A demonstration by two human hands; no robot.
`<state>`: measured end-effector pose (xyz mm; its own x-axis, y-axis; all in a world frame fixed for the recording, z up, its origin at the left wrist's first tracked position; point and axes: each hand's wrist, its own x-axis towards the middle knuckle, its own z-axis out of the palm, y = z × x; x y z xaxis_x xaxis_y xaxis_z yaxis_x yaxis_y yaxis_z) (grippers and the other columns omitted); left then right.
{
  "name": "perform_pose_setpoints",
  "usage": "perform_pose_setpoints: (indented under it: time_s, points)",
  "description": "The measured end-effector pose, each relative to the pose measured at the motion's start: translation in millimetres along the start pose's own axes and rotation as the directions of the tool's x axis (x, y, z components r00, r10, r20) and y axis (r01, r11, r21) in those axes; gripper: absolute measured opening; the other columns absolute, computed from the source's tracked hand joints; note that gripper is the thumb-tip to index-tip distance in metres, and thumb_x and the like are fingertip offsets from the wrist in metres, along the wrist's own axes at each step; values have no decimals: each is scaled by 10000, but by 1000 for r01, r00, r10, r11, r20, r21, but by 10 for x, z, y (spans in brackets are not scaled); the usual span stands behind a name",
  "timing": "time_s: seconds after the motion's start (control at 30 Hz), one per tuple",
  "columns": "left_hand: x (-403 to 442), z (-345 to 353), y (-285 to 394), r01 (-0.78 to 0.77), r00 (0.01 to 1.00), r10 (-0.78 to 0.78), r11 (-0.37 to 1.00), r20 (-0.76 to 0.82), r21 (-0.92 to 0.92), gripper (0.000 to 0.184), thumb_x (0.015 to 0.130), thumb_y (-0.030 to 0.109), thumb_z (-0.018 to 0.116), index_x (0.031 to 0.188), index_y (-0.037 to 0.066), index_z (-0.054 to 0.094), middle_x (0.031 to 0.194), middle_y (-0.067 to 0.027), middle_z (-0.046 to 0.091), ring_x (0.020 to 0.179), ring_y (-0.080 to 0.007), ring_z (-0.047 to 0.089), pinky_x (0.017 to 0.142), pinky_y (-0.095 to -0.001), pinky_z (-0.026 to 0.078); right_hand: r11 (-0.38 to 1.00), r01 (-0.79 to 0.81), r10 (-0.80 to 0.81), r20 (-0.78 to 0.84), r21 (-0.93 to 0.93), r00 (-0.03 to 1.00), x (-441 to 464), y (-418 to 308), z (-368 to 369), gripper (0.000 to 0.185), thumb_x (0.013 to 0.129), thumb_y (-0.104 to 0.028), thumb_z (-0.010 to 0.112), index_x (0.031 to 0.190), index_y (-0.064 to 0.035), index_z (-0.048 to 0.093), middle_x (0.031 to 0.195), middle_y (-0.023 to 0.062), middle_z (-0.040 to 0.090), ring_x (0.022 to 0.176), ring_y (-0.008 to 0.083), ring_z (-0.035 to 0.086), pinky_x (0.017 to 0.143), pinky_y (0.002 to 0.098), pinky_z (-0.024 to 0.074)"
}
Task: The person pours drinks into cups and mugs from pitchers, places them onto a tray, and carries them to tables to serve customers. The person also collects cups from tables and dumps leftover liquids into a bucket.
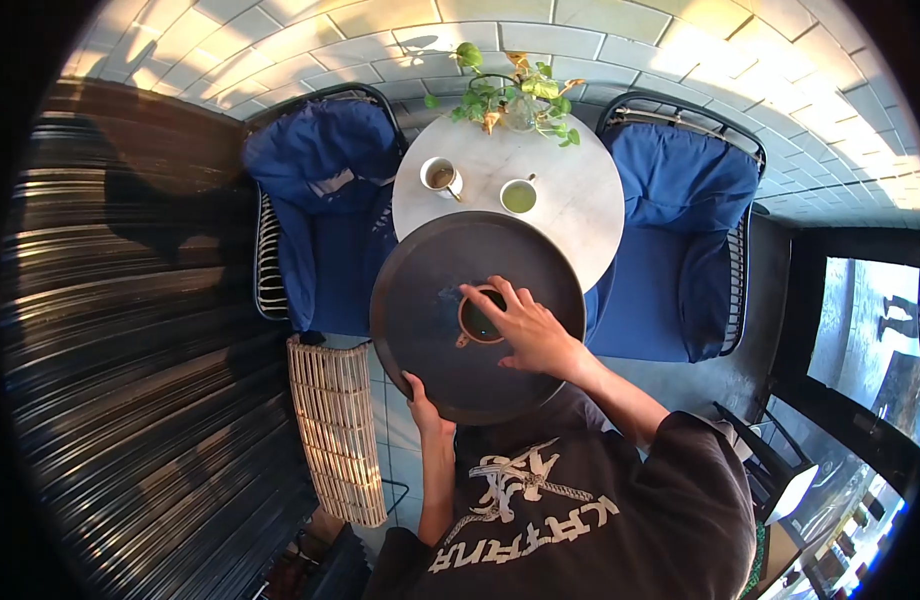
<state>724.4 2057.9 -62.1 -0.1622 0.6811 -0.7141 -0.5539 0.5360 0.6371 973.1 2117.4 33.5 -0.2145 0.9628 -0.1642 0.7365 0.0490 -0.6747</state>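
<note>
A round dark tray (415, 300) is held level in front of me, partly covering the near edge of the table. My left hand (427, 408) grips its lower left rim, thumb on top and the other fingers hidden beneath. On the tray stands a brown-rimmed cup (473, 325) with a dark inside and a small handle at its lower left. My right hand (528, 328) is over the cup's right side with fingers spread; whether the fingertips touch the rim I cannot tell.
Beyond the tray, a round white marble table (580, 200) bears a white cup with brown residue (440, 177), a cup of green liquid (518, 197) and a plant in a glass vase (521, 112). Blue cushioned chairs (325, 230) (670, 260) flank it; a wicker stool (335, 430) is nearer left.
</note>
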Motion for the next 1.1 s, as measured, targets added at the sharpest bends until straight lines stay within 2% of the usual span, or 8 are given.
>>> perform_pose_setpoints:
  time_s: [0.13, 0.27, 0.33, 0.4, 0.5, 0.63, 0.9, 1.1]
  points:
    - [50, 49, -69, 19, 1000, -18, 1000, -7, 18, 598, 980, 425, 507, 1384, 7, 368, 1348, -157, 491, 1185, -312, 543, 957, -461, 505, 990, -45, 38, -56, -132, 998, 39, 77, 165, 957, 546, -65, 842, 1391, -177, 409, 1306, 180, 412, 1016, 352, 566, 786, 441, 560]
    - [62, 78, -100, 30, 999, -31, 999, 16, 28, 594, 984, 412, 507, 1387, 1, 359, 1347, -158, 489, 1191, -313, 537, 953, -464, 506, 996, -43, 41, -28, -79, 999, 38, 177, 31, 859, 584, -77, 814, 1349, -151, 431, 1195, 157, 458, 950, 361, 589, 696, 447, 566]
    - [54, 95, -107, 12, 999, -13, 1000, 32, 14, 595, 984, 412, 507, 1389, 3, 358, 1346, -158, 490, 1189, -313, 537, 951, -464, 507, 992, -40, 27, -101, -123, 994, -3, 216, -106, 819, 594, -89, 810, 1329, -144, 452, 1150, 133, 474, 911, 355, 604, 659, 449, 564]
    - [44, 106, -91, 18, 991, -13, 999, -132, 41, 595, 985, 420, 501, 1390, 7, 362, 1349, -155, 491, 1179, -312, 544, 946, -456, 512, 992, -63, 44, -174, -106, 984, -38, 292, -298, 826, 579, -91, 809, 1324, -145, 456, 1150, 142, 483, 932, 358, 605, 699, 445, 559]
    - [82, -60, -62, -5, 1000, 5, 1000, 28, 21, 672, 968, 483, 495, 1429, 23, 334, 1410, -145, 453, 1249, -306, 487, 1027, -444, 438, 983, -150, 116, -280, -105, 953, -83, 420, -694, 793, 564, -107, 812, 1286, -149, 485, 1156, 124, 524, 968, 347, 608, 795, 433, 529]
    - [28, -205, -2, -23, 998, 24, 1000, -58, 4, 668, 967, 470, 513, 1407, -6, 355, 1386, -156, 459, 1229, -311, 499, 972, -444, 487, 960, -264, 206, -402, -94, 892, 39, 880, -1011, 739, 563, -102, 788, 1247, -130, 508, 1097, 127, 550, 954, 366, 617, 797, 438, 520]
    - [-77, -424, -11, -11, 983, 10, 1000, -185, -9, 722, 943, 507, 535, 1423, 2, 347, 1414, -158, 444, 1258, -322, 474, 1030, -446, 430, 859, -512, 443, -464, -25, 767, 685, 2454, -394, 758, 557, -212, 827, 1193, -137, 424, 1107, 159, 504, 887, 405, 636, 732, 475, 535]
    - [-221, -328, 66, -33, 968, 27, 999, -248, -21, 734, 935, 511, 547, 1420, -3, 350, 1416, -156, 444, 1257, -322, 475, 1037, -447, 425, 790, -614, 561, -416, 10, 715, 1028, 2948, 63, 870, 557, -220, 839, 1276, -118, 360, 1171, 205, 467, 933, 435, 631, 760, 481, 546]
